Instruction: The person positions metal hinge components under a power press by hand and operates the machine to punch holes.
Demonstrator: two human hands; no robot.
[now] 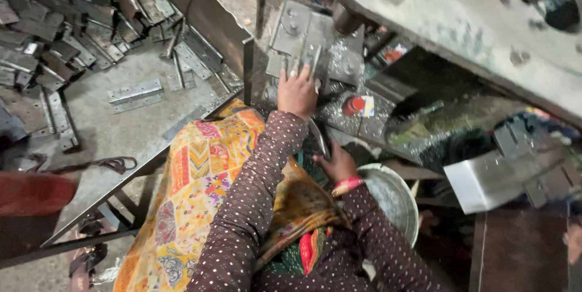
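Observation:
My left hand (296, 90) reaches forward and presses a small grey metal piece (307, 62) onto the flat steel bed of a press (315, 37), fingers closed over it. Just behind it stands the round ram of the press (347, 20). My right hand (337, 164) hangs lower, near my lap, with its fingers curled round a thin curved metal strip (319, 137). A pink bangle sits on that wrist. Both arms wear dark dotted sleeves.
A metal tray table (121, 128) at the left carries a heap of flat steel hinge plates (66, 19). A round steel basin (394, 198) sits by my right arm. A bent steel sheet (485, 180) lies at the right. Metal shavings cover the press base.

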